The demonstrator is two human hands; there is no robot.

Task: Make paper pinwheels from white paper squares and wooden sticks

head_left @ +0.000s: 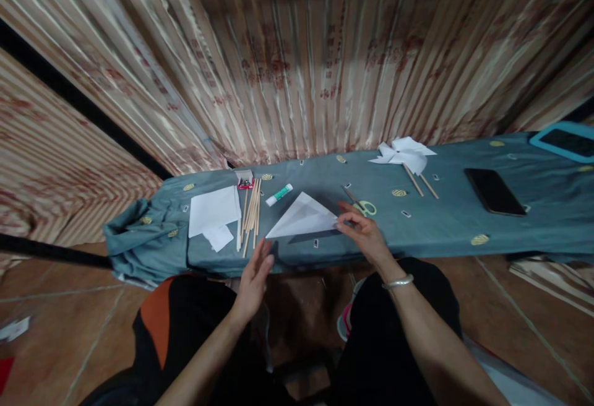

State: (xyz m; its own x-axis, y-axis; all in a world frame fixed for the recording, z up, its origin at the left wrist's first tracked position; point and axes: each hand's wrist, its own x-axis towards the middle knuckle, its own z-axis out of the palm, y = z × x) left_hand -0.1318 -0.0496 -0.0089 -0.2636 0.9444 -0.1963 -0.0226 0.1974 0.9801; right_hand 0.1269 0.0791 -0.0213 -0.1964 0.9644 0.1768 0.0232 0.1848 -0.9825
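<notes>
A white sheet of paper [301, 217], folded into a triangle, lies at a slight tilt over the middle of the cloth-covered table. My right hand [364, 233] pinches its right corner between thumb and fingertips. At the left corner, my left hand [253, 279] has its fingers stretched out and thumb apart; whether a fingertip touches the paper I cannot tell. A green-and-white glue stick [279, 195] lies just behind the triangle. Scissors with pale green handles [364, 208] rest right behind my right hand.
Left of the triangle are wooden sticks [252, 214], a stack of white paper [214, 211] and a small red box [245, 180] of metal bits. Paper pinwheels [403, 153] on sticks, a dark phone [494, 192] and a blue-framed device [563, 141] lie rightward. A curtain [297, 53] hangs behind.
</notes>
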